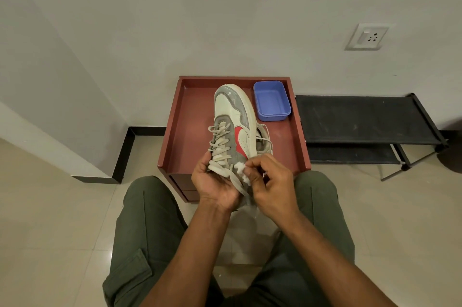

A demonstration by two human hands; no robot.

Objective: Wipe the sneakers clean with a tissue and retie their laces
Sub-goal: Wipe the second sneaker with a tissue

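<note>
The left hand [215, 181] grips the stiff, light white-grey leather sneaker [233, 126] at its heel; the right hand [270, 181] pinches a soft, easily torn white tissue wad [240, 166].

White and grey sneaker [233, 116] with a red mark, toe pointing far, loose laces [220, 146]; crumpled white tissue [240, 166] at its near side.

Left hand [215, 183] grips sneaker [233, 121] heel; right hand [271, 183] pinches tissue [240, 168] against its side.
</note>
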